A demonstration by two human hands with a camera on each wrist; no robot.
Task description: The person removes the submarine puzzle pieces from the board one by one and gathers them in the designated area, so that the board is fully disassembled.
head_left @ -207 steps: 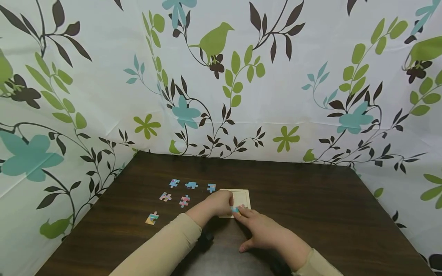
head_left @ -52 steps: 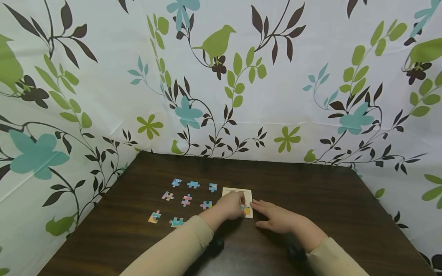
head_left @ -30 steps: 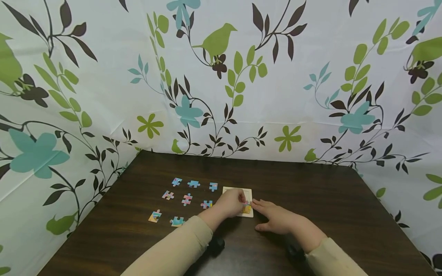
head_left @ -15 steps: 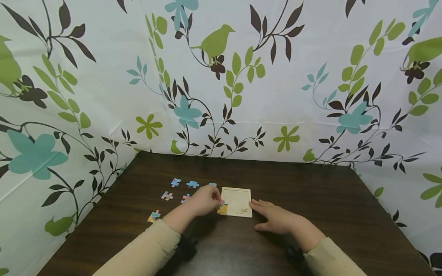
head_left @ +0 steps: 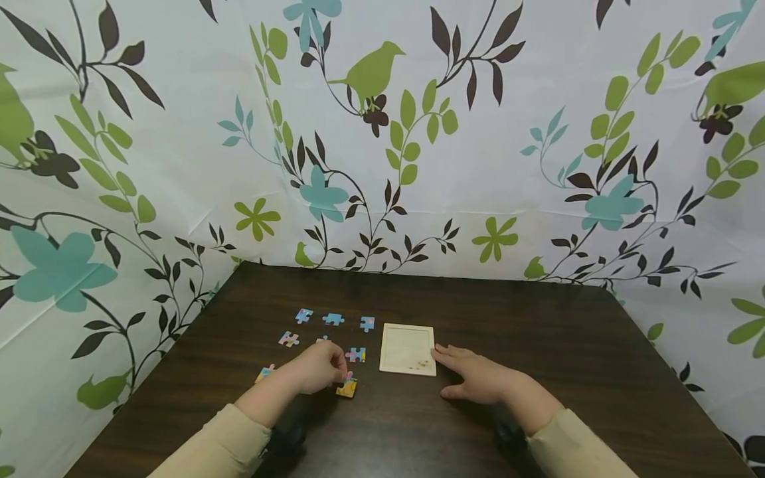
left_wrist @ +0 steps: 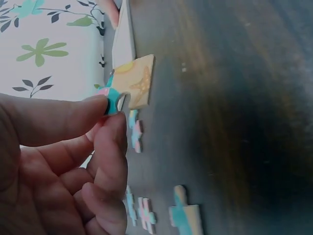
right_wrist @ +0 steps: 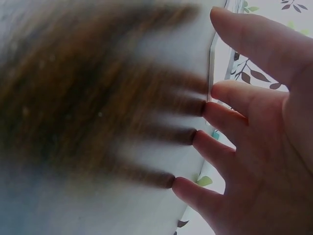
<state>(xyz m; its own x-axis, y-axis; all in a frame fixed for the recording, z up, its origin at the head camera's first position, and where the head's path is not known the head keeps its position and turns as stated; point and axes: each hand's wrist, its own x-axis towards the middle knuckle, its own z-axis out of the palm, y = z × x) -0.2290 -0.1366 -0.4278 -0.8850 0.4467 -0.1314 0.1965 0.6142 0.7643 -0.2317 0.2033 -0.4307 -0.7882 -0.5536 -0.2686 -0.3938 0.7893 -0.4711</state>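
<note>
Between thumb and index finger, my left hand (head_left: 318, 367) pinches a jigsaw puzzle piece (left_wrist: 135, 82), sandy yellow with a starfish print and a teal and pink knob. It is held low over the table, left of the wooden puzzle tray (head_left: 408, 348). That pale square tray has no pieces in it and shows small brown marks near its lower right corner. My right hand (head_left: 478, 376) lies with fingers spread, fingertips on the table and at the tray's right edge. In the right wrist view, the straight fingers (right_wrist: 220, 149) touch the dark tabletop.
Several loose puzzle pieces lie left of the tray, among them a blue one (head_left: 333, 319), a pink one (head_left: 289, 339) and a blue-pink one (head_left: 356, 354). My left forearm partly covers a yellow-teal piece (head_left: 265, 373). A patterned cloth (head_left: 382, 133) hangs behind the dark table (head_left: 538, 318).
My left hand has lifted the starfish piece out of the tray and carried it left and toward me. The right hand has stayed at the tray's edge over the last second.
</note>
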